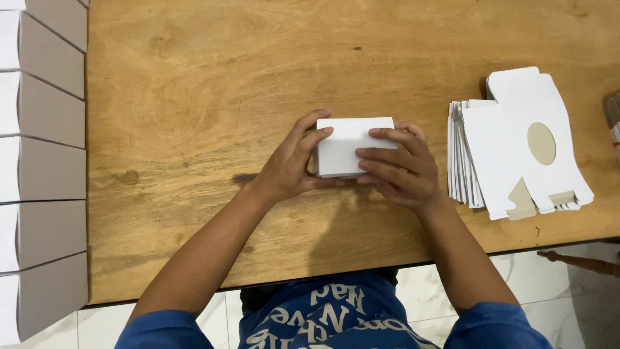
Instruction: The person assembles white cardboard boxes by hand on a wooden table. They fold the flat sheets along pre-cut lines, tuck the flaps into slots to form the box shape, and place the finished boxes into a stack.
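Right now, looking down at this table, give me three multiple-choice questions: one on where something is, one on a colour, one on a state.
1. Where does the stack of flat box blanks lie?
A. right of the hands
B. left of the hands
C. on the floor

2. What colour is the small folded box?
A. brown
B. white
C. blue

3. How is that box held?
A. by the left hand alone
B. untouched
C. between the left hand and the right hand

Answers: 1 A, the stack sits near the wooden table right edge. 2 B, its faces are plain white. 3 C, fingers of both hands grip its sides.
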